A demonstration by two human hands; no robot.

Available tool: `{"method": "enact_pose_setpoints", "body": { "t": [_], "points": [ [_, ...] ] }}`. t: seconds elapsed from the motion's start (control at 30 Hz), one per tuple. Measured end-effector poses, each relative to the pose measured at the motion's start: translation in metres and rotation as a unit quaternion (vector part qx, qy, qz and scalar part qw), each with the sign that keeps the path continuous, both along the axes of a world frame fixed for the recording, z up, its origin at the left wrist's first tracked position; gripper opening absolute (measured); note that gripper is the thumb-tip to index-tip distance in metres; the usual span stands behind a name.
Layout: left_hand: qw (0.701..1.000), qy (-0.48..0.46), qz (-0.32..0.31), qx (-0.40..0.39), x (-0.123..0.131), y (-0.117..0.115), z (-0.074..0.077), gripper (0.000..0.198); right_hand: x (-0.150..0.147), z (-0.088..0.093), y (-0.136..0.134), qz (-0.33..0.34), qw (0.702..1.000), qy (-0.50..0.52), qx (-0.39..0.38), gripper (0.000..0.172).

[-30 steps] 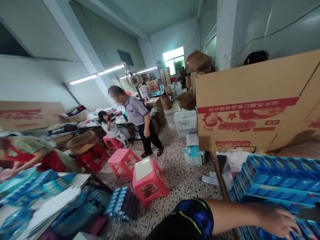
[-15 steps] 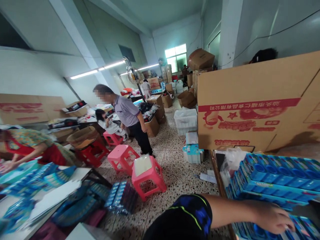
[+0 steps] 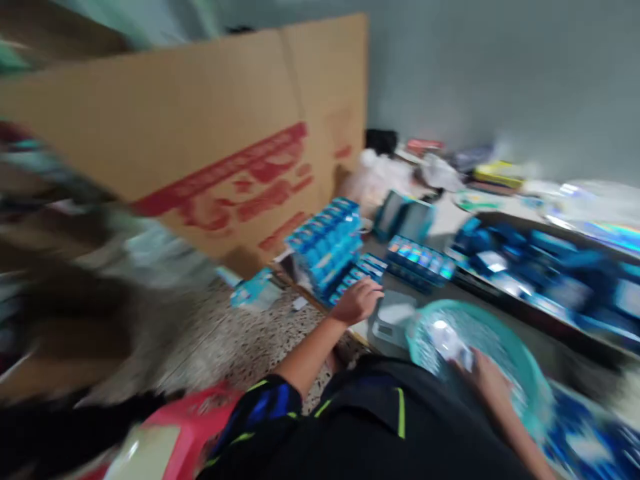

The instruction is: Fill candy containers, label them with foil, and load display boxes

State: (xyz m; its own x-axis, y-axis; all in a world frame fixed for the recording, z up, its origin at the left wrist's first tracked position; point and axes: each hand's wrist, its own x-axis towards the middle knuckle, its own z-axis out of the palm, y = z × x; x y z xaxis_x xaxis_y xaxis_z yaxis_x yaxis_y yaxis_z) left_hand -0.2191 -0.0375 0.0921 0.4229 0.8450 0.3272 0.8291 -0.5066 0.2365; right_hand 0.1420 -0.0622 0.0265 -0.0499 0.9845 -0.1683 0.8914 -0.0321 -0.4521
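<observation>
My left hand (image 3: pixel 357 300) is at the near edge of a low row of small blue boxes (image 3: pixel 367 267). Its fingers are bent together, and whatever is between them is hidden. Behind that row stands a taller stack of blue boxes (image 3: pixel 325 243). Over a teal basin (image 3: pixel 543 387), my right hand (image 3: pixel 485 377) is closed on a shiny clear plastic piece (image 3: pixel 447 343); blur hides its exact kind. More clear plastic pieces fill the basin. Between the two hands lies a flat grey device like a small scale (image 3: pixel 393 317).
A large cardboard sheet (image 3: pixel 225 133) stands along the table's left side. A long dark tray (image 3: pixel 525 300) holds blue packages at the right. Another blue box row (image 3: pixel 420 263) lies behind the grey device. A pink stool (image 3: pixel 195 420) stands at lower left.
My view has swung right and down, from the room to the table. My right hand and the basin have come into sight. My left hand remains by the blue boxes.
</observation>
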Motion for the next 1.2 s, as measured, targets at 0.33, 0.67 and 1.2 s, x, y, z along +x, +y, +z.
{"method": "enact_pose_setpoints", "body": {
  "t": [0.33,0.67,1.2],
  "points": [
    [0.970,-0.046,-0.224,-0.086,0.155,0.046,-0.047,0.044,-0.018,-0.029,0.000,-0.052,0.996,-0.004,0.069,0.049],
    [0.957,0.032,-0.277,-0.075,0.165,0.069,-0.072,0.040,0.000,-0.012,-0.015,-0.087,0.994,-0.013,0.068,0.036],
    [0.936,0.055,-0.341,-0.060,0.167,0.066,-0.088,0.040,0.000,-0.014,-0.022,-0.126,0.990,-0.018,0.054,0.030]
  ]
}}
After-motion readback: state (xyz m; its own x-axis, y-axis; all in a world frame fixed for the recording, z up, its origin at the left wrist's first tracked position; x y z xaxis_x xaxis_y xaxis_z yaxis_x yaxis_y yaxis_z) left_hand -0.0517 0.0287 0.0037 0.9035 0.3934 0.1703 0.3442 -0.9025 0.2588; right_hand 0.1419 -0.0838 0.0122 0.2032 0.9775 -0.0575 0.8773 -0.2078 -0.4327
